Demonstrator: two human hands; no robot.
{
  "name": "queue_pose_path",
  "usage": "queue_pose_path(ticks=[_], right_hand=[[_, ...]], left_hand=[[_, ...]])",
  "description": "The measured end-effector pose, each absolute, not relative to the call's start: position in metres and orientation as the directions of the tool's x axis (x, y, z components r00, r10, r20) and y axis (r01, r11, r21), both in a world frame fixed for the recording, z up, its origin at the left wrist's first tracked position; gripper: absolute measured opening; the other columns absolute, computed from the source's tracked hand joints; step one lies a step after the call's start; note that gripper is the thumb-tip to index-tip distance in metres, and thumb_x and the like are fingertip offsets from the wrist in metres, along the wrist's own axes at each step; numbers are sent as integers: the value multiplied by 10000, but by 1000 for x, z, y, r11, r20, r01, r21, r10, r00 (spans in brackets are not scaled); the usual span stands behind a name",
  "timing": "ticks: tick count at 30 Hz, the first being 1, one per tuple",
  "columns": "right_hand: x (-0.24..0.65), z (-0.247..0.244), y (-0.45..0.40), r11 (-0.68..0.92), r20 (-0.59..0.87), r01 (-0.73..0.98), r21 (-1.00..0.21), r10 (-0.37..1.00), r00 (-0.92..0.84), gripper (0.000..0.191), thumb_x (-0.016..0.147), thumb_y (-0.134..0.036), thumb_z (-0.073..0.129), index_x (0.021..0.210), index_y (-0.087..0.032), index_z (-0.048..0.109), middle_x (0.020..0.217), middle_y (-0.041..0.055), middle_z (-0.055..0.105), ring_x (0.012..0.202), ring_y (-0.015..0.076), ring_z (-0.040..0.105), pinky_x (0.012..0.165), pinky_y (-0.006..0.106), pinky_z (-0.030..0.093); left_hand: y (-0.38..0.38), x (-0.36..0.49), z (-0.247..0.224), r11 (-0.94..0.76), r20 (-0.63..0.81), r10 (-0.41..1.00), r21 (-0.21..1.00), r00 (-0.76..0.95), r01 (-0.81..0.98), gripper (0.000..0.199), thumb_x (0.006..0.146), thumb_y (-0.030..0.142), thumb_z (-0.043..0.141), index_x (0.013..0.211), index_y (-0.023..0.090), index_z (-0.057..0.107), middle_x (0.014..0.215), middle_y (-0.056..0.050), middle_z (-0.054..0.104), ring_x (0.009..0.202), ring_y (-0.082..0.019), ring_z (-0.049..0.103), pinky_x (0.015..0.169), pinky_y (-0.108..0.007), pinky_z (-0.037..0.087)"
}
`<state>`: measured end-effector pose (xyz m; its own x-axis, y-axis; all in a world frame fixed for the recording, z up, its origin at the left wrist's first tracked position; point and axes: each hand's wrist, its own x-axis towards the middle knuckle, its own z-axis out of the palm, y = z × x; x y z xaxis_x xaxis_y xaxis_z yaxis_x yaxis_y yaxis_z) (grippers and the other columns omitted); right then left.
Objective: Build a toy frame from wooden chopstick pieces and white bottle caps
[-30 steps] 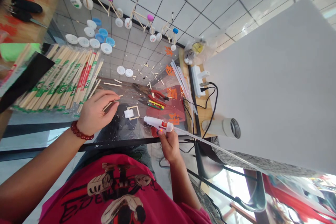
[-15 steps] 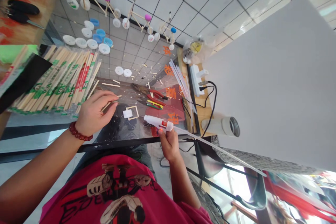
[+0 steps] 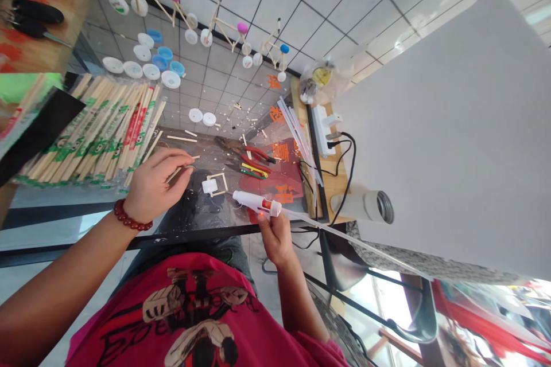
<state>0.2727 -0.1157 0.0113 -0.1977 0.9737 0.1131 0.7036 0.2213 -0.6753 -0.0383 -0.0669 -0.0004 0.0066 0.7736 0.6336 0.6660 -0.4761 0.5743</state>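
Observation:
My right hand (image 3: 276, 238) grips a white hot glue gun (image 3: 253, 203) by its handle; a long clear glue stick (image 3: 344, 234) trails from its back end. A small red light glows near my thumb. The nozzle points left, close to a small square frame of wooden sticks (image 3: 224, 183) lying on the dark tabletop. A white block-like piece (image 3: 209, 186) sits at the frame's left side. Over the table's left part, my left hand (image 3: 157, 179) pinches a short wooden stick (image 3: 173, 175) between thumb and fingers, which partly hide it.
Red-handled pliers (image 3: 253, 153) and a yellow-green cutter (image 3: 253, 171) lie beyond the frame. Wrapped chopsticks (image 3: 94, 132) are piled at left. Bottle caps (image 3: 160, 62) and stick models with cap wheels (image 3: 245, 46) stand at the back. A power strip (image 3: 322, 131) and bottle (image 3: 365, 207) are right.
The glue gun in my right hand has shifted slightly left, its nozzle nearer to the wooden frame. My left hand stays in place.

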Motion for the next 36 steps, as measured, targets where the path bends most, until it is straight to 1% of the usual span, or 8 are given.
queue_pose_path(ticks=[6,11,21,26,31,33,36], right_hand=[[274,8,-115,198,110,716,-669,980,-168,328,1026,-435,509,1181,-199,676,904,74,773,797,242,706,739,366,547],[274,9,-115,199,119,723,-662,980,-161,327,1027,-433,504,1181,-199,673,940,86,779,830,250,716,759,376,554],[274,10,-117,214,100,719,-661,975,-199,301,1028,-403,501,1162,-203,682,932,83,780,838,255,729,762,376,562],[272,13,-117,236,101,708,-665,968,-227,288,1034,-379,497,1161,-200,685,965,91,782,866,254,731,783,377,567],[276,9,-118,203,110,723,-661,978,-175,318,1028,-417,510,1176,-195,684,902,76,765,801,243,702,751,375,559],[278,6,-118,191,106,721,-666,981,-163,328,1027,-430,510,1180,-200,687,920,78,766,818,246,700,775,386,564],[278,4,-118,184,98,712,-678,982,-159,343,1027,-435,514,1212,-202,684,1005,98,777,899,262,716,839,410,570]], left_hand=[[-67,-39,-2,-481,637,771,568,13,667,171,916,104,687,1057,200,697,1062,-79,762,938,-195,751,840,-346,636],[-66,-39,-2,-481,639,769,571,7,665,181,915,111,683,1056,222,700,1057,-67,763,928,-198,755,828,-352,639],[-66,-39,0,-478,635,773,575,6,664,172,921,118,672,1049,230,697,1047,-67,763,929,-201,757,827,-351,636],[-66,-39,0,-481,639,769,566,12,670,168,922,115,677,1048,226,690,1046,-74,759,921,-203,754,823,-354,635],[-67,-39,0,-485,640,768,565,16,667,175,915,97,683,1047,211,689,1047,-80,759,926,-202,750,834,-349,633],[-66,-38,0,-487,640,768,565,18,667,174,917,99,680,1047,214,689,1046,-79,759,930,-204,750,832,-352,634],[-66,-38,0,-481,636,772,569,15,667,169,922,118,673,1045,232,692,1046,-65,759,937,-204,754,838,-354,636]])
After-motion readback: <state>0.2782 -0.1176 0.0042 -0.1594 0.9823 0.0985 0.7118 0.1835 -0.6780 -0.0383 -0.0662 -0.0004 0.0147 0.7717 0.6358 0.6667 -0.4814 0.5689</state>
